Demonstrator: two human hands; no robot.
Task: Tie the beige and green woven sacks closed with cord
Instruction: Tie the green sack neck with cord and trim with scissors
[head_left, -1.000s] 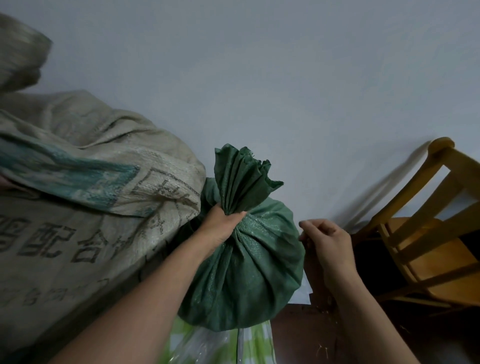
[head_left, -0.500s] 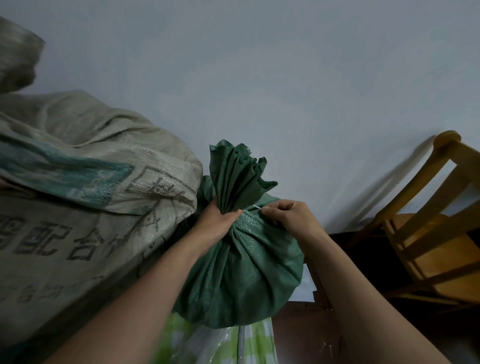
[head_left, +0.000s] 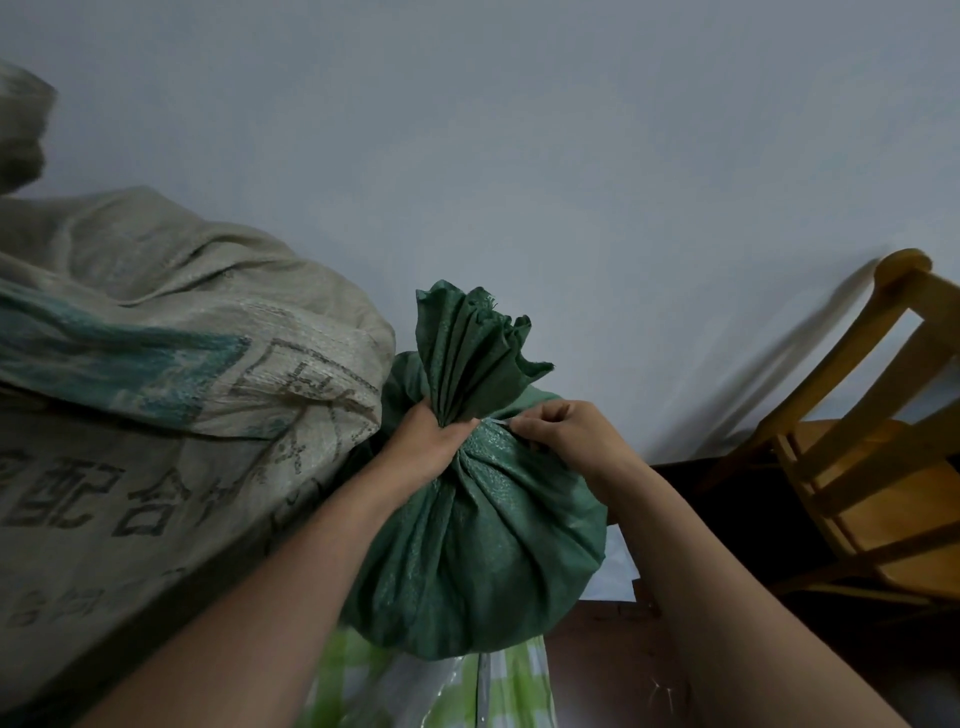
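Observation:
A full green woven sack (head_left: 483, 545) stands in the middle, its mouth gathered into a ruffled neck (head_left: 470, 358). My left hand (head_left: 428, 444) is closed around that neck from the left. My right hand (head_left: 563, 434) pinches a thin pale cord (head_left: 496, 420) against the neck's right side; most of the cord is hidden. A large beige woven sack (head_left: 156, 415) with dark printed characters and a teal patch leans against the green sack's left side.
A wooden chair (head_left: 872, 467) stands at the right against the pale wall (head_left: 571, 182). A green-and-white checked plastic bag (head_left: 431, 686) lies under the green sack. White paper (head_left: 618, 566) peeks out behind the sack on the dark floor.
My right hand has come in from the right of the sack to its neck and now pinches the cord there. My left hand has kept its hold on the neck.

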